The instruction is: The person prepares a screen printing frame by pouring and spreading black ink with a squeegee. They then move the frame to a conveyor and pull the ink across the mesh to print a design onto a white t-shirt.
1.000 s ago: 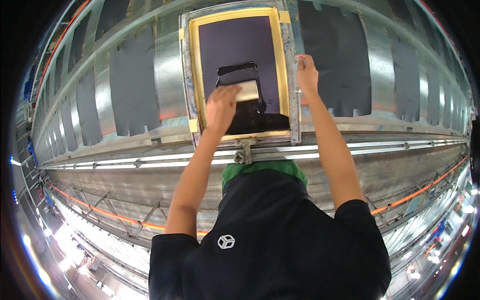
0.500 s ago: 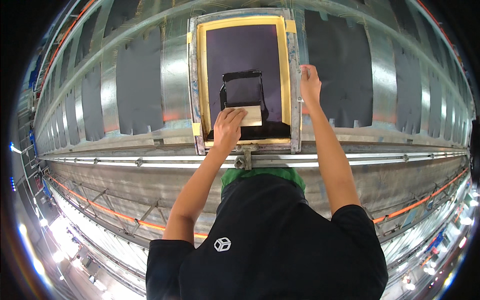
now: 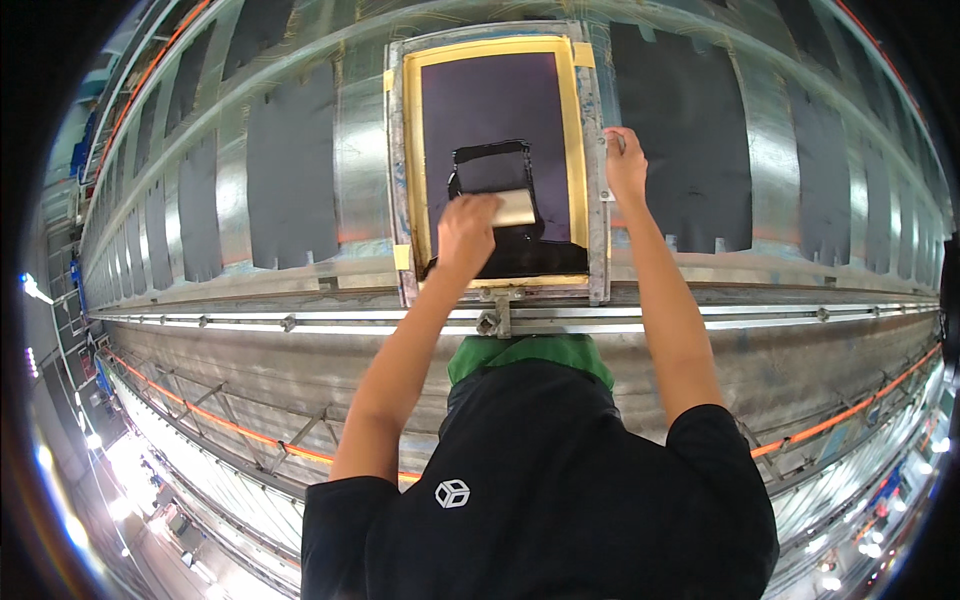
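Before me lies a screen printing frame, its metal border lined inside with yellow tape around a dark purple mesh. My left hand is closed around a pale squeegee, hiding its left end. The squeegee is over the lower middle of the mesh. Wet black ink pools along the near edge of the mesh and outlines a rough rectangle farther up. At the frame's right side, my right hand has its fingers curled onto the metal edge.
Dark grey sheets lie on the long metal table to both sides, one left of the frame and another right of it. A metal rail with a clamp runs along the near side. An orange bar lies nearer me.
My left hand has moved the squeegee slightly away from me, and the squeegee now looks more tilted. My right hand stays at the frame's edge. The whole view has shifted a little.
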The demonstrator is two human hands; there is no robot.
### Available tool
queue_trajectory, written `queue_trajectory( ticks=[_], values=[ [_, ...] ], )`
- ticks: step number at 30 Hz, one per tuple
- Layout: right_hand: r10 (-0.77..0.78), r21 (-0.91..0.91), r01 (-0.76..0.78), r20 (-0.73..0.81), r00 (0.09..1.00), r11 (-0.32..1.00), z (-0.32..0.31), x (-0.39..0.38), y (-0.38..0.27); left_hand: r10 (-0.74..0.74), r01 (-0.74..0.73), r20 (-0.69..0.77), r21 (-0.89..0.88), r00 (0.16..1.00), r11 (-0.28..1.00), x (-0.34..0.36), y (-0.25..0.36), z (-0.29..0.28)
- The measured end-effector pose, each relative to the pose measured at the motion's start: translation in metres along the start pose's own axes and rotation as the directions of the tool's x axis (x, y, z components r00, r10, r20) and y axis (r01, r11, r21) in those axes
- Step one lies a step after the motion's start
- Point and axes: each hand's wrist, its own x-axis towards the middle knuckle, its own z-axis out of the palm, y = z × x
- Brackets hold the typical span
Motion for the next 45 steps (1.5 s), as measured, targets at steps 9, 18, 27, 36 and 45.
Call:
queue_trajectory(
  ticks=[9,18,27,36,45],
  values=[
    [-0.134,-0.146,0.125,-0.056,0.989,0.981,-0.009,0.007,-0.044,0.017,-0.029,-0.096,-0.129,0.995,0.991,-0.069,0.018,-0.038],
    [-0.232,0.052,0.238,-0.107,0.967,0.97,0.187,-0.096,-0.145,-0.133,0.125,-0.125,-0.073,0.983,0.989,-0.129,-0.146,-0.157],
    [-0.022,0.079,0.021,0.012,1.0,0.997,0.328,-0.176,-0.236,-0.146,0.145,-0.038,-0.049,0.988,0.988,-0.183,-0.291,-0.246],
    [0.087,-0.06,-0.084,0.034,0.996,0.995,0.347,-0.17,-0.229,-0.045,0.046,0.016,-0.037,0.999,0.998,-0.217,-0.31,-0.268],
    [0.073,-0.136,-0.063,0.07,0.995,0.989,0.349,-0.168,-0.226,-0.012,0.011,-0.007,-0.071,1.0,0.997,-0.094,-0.368,-0.254]
  ],
)
